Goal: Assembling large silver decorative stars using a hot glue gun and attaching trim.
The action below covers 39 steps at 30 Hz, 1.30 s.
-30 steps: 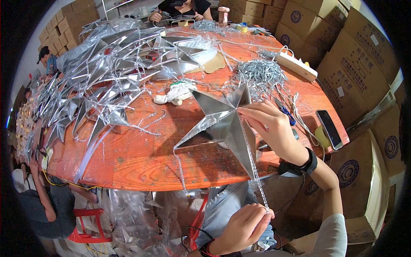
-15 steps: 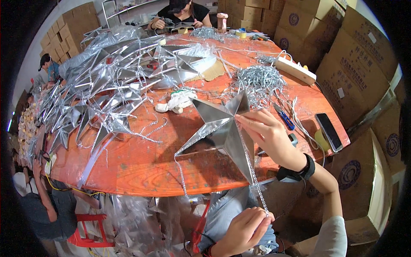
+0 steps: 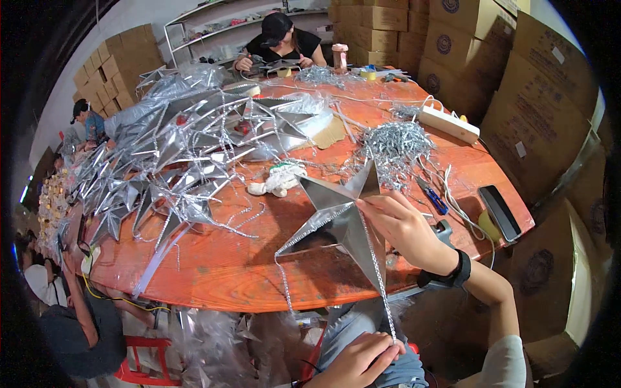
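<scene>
While the right hand (image 3: 409, 234) pinches the silver star (image 3: 352, 234) near its centre, the left hand (image 3: 361, 362) grasps a glittering strand (image 3: 389, 317) stretched past the worktop's (image 3: 246, 278) near edge. The star is at that edge; a black phone (image 3: 499, 212) lies by the right edge, a white glove (image 3: 278, 179) farther in.

Silver star (image 3: 354, 239), orange wood-grained table (image 3: 223, 275)
</scene>
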Available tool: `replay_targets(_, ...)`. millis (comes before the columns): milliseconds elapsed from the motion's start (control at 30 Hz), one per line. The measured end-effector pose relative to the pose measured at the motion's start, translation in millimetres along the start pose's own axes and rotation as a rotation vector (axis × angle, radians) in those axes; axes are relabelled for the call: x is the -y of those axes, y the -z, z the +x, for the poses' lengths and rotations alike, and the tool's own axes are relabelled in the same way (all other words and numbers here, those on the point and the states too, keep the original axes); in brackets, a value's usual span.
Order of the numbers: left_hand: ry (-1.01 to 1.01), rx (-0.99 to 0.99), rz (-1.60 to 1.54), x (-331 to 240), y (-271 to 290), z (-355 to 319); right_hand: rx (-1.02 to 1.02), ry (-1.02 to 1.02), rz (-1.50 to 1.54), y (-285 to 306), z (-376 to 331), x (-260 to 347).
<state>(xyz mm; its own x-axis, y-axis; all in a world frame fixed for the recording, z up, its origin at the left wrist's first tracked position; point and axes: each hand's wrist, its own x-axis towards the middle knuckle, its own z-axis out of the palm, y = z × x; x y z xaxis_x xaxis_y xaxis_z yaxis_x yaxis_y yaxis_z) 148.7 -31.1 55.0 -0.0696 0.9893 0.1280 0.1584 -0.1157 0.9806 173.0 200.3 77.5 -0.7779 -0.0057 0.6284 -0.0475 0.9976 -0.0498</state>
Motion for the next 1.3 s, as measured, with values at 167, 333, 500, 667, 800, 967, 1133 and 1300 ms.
replay_targets(167,0.027,-0.023,0.053,4.5,-1.8,-5.0,0.021,0.0,-0.035,0.1,-1.9,0.2)
replay_targets(333,0.039,-0.018,0.08,4.0,-4.3,-4.7,0.033,-0.013,-0.008,1.4,-1.5,1.2)
replay_targets(500,0.039,-0.021,0.065,7.0,-6.8,-3.5,0.017,0.001,0.0,1.3,-1.2,-0.9)
replay_targets(667,0.015,-0.046,0.081,8.9,-9.1,-5.4,0.02,0.007,-0.007,1.8,-1.3,-0.5)
replay_targets(800,0.018,-0.045,0.079,10.9,-9.7,-5.1,0.014,0.009,-0.013,-0.8,-3.4,-1.3)
replay_targets(967,0.039,-0.017,0.072,11.5,-8.8,-5.2,-0.026,0.017,-0.063,-0.2,-1.8,-0.7)
replay_targets(1133,-0.039,-0.019,0.147,26.6,-6.4,-2.8,-0.038,0.016,-0.031,-4.1,-0.4,-3.0)
replay_targets(1300,-0.071,-0.02,0.103,28.2,-6.8,-3.2,-0.035,0.015,-0.013,-4.4,-1.1,-2.5)
